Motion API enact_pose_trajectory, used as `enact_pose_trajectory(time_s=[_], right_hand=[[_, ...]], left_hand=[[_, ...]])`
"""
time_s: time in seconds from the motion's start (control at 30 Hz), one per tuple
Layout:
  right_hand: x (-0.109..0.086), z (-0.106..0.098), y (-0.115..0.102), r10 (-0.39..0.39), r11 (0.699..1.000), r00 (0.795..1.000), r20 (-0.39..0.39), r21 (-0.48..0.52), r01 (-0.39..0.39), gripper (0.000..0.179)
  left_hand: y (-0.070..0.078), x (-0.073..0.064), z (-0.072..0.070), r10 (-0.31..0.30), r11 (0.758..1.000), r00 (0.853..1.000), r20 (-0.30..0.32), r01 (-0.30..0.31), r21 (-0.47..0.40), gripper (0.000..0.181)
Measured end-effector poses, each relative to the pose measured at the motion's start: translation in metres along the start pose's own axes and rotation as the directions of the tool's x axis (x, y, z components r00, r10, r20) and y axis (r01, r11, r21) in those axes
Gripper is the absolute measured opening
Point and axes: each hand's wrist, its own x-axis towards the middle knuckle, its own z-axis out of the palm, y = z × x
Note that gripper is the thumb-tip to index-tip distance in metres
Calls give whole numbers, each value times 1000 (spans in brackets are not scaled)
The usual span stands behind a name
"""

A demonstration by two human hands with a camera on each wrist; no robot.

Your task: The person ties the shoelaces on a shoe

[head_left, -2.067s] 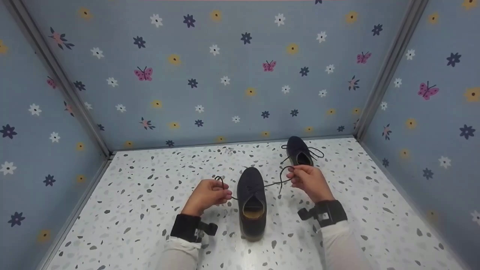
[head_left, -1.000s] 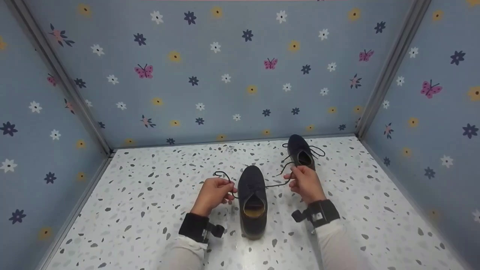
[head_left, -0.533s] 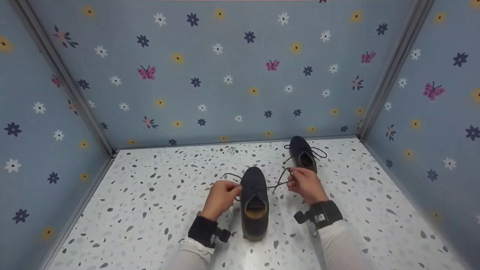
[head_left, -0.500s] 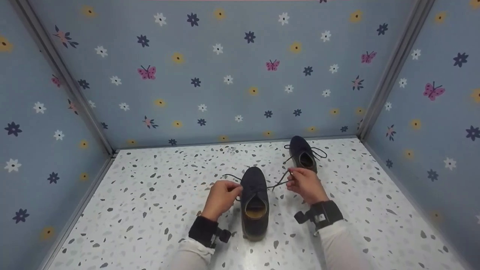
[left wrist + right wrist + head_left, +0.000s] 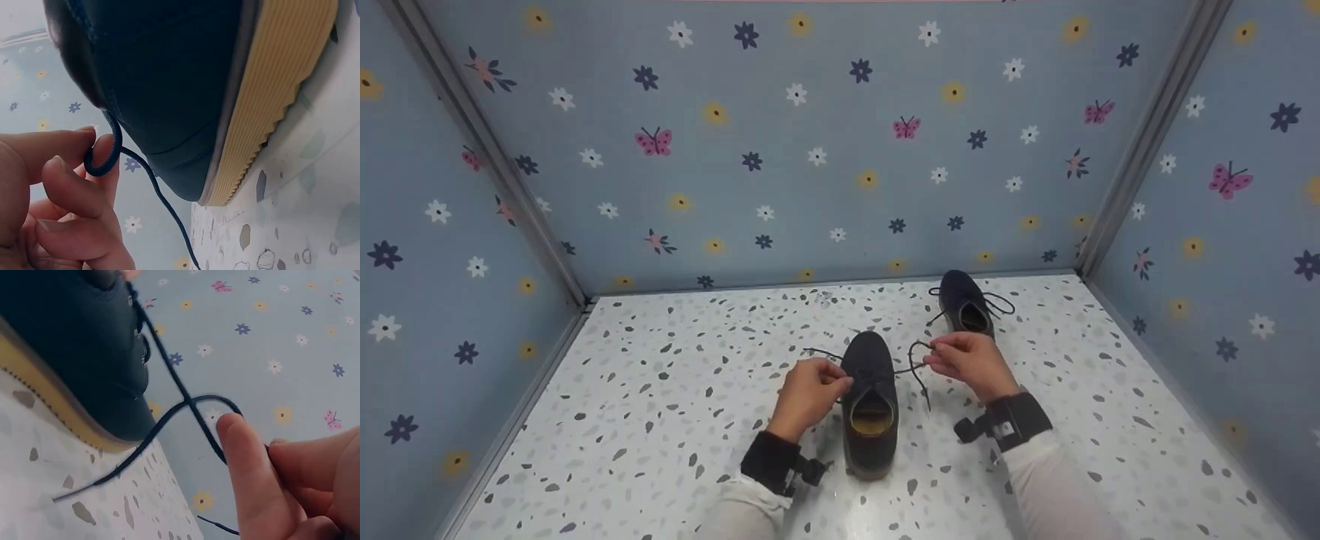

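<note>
A dark blue lace-up shoe (image 5: 868, 450) with a ribbed tan sole stands on the floor between the hands, toe pointing away. At its left side my left hand (image 5: 806, 397) pinches one shoelace (image 5: 115, 138) between thumb and finger, close to the eyelets. The lace bends in a small loop at the fingertips, and its free end trails down past the toe. Right of the shoe, my right hand (image 5: 971, 364) pinches the other shoelace (image 5: 169, 365), which runs from the eyelets to the fingers. Its loose tail curls back and crosses over the stretch near the shoe.
A matching shoe (image 5: 960, 296) stands farther back on the right, near the wall, its laces tied in a bow. The floor (image 5: 660, 420) is white with grey specks. Blue flowered panels (image 5: 825, 150) enclose it at the back and both sides.
My left hand has moved right, up to the shoe's side, and its lace end now lies forward beside the toe. My right hand has shifted slightly left; the lace tail hangs lower.
</note>
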Motion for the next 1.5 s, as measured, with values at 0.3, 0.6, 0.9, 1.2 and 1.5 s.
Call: enact_pose_trajectory(time_s=[0.3,0.6,0.9,1.2,1.5], right_hand=[[13,7,-14,-94,920,992,-81,-388,55,20],[30,22,-46,-190,822,979,-69,-556,120,17],[40,42,-75,-222,694,973,56,-693,198,27],[39,58,-97,-294,552,950,106,-792,260,18],[40,79,-100,-403,503,908,111,-803,321,18]], left_hand=[[1,-1,-1,5,1000,1000,17,-5,13,12],[4,-2,-1,20,999,1000,19,-20,32,10],[5,-2,0,60,996,998,-1,-59,65,8],[3,-1,-1,53,997,998,12,-54,49,7],[1,-1,0,69,997,998,11,-69,46,6]])
